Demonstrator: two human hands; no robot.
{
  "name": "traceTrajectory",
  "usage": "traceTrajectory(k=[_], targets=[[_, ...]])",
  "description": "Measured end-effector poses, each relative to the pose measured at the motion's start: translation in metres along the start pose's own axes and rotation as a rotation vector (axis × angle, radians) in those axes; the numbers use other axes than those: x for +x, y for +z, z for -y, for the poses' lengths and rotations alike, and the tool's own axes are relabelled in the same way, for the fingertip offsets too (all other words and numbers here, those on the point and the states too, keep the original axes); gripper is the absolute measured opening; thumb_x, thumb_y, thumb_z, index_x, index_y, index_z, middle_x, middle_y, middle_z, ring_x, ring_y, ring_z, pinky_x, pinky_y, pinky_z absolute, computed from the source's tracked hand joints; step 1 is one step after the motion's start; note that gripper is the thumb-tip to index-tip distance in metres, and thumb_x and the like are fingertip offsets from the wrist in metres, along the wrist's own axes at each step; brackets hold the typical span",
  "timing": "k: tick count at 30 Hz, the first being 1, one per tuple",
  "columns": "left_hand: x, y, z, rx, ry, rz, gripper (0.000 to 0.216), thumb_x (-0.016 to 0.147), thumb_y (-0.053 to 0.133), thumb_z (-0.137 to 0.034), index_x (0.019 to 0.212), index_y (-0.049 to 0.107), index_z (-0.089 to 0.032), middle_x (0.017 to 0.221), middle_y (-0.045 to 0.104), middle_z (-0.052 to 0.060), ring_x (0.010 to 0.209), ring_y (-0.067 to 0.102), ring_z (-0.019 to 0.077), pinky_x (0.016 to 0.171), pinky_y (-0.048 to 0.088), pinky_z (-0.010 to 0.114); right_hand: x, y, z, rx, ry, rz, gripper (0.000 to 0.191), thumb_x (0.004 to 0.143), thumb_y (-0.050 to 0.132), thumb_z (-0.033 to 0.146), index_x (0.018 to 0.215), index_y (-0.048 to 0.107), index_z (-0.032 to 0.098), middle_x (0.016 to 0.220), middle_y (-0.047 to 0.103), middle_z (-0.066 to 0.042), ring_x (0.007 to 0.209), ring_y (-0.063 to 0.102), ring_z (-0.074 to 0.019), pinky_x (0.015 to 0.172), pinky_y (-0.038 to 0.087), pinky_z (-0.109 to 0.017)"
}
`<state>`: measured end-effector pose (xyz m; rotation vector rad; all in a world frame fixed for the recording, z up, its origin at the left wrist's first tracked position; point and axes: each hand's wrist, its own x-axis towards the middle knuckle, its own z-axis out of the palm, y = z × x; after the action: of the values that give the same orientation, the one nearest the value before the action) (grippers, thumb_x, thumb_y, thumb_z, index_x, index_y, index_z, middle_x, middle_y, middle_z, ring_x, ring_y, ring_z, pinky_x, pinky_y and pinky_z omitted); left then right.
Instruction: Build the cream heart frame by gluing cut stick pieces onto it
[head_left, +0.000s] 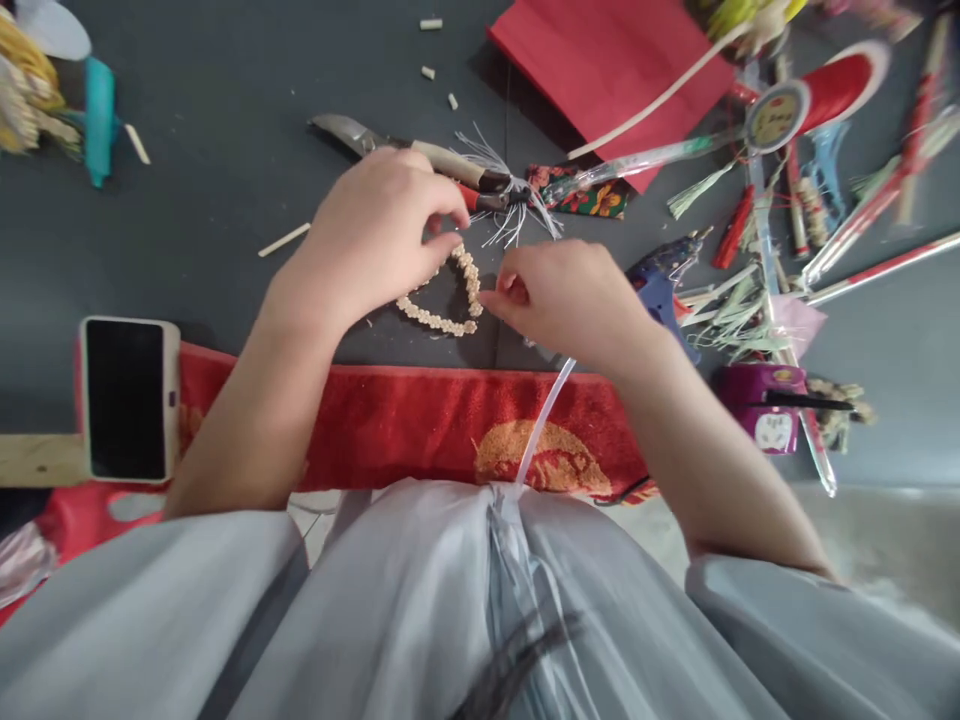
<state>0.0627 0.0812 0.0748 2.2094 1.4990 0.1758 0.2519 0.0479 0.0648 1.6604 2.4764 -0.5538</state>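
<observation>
A cream beaded strand (436,322) lies bent into a rough loop on the dark table between my two hands. My left hand (386,225) comes over its upper left side, thumb and forefinger pinched together at the strand's top end. Close against the loop's right side is my right hand (566,295), its fingers curled and the thumb pressed to the forefinger. What those right fingertips hold is too small to make out. Just beyond my left hand lie pliers (450,165) with pale and red handles, beside a tuft of white threads (517,195).
A red paper sheet (592,75) and a red thread spool (825,95) are at the upper right. A blue glue gun (664,280) and a purple tape dispenser (761,405) stand right of my right arm. A phone (127,400) and red cloth (390,420) line the near edge.
</observation>
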Motion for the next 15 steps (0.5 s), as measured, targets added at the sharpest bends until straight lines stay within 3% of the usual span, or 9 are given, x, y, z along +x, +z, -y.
traceTrajectory(k=[4, 8, 15], targets=[[0.019, 0.010, -0.003, -0.078, -0.025, 0.063, 0.011, 0.076, 0.067, -0.028, 0.080, 0.077, -0.029, 0.084, 0.073, 0.003, 0.095, 0.068, 0.0284, 0.095, 0.050, 0.043, -0.005, 0.022, 0.020, 0.049, 0.145, -0.045, 0.023, 0.092, 0.056, 0.039, 0.082, 0.066, 0.020, 0.081, 0.071, -0.008, 0.077, 0.066, -0.0253, 0.069, 0.048, -0.035], [0.025, 0.019, -0.004, -0.037, -0.020, 0.049, 0.004, 0.071, 0.072, -0.028, 0.071, 0.075, -0.031, 0.078, 0.075, 0.002, 0.083, 0.069, 0.0267, 0.087, 0.053, 0.040, -0.001, 0.031, 0.030, 0.079, 0.249, -0.108, 0.023, 0.092, 0.055, 0.040, 0.087, 0.066, 0.020, 0.084, 0.072, -0.010, 0.076, 0.065, -0.0254, 0.066, 0.045, -0.033], [0.026, 0.017, 0.001, -0.053, -0.010, 0.105, 0.007, 0.074, 0.071, -0.023, 0.078, 0.076, -0.023, 0.079, 0.073, 0.002, 0.086, 0.070, 0.0242, 0.091, 0.051, 0.036, 0.008, 0.033, 0.041, 0.078, 0.386, -0.064, 0.022, 0.090, 0.058, 0.038, 0.094, 0.065, 0.018, 0.091, 0.072, -0.012, 0.085, 0.066, -0.0287, 0.071, 0.046, -0.036]])
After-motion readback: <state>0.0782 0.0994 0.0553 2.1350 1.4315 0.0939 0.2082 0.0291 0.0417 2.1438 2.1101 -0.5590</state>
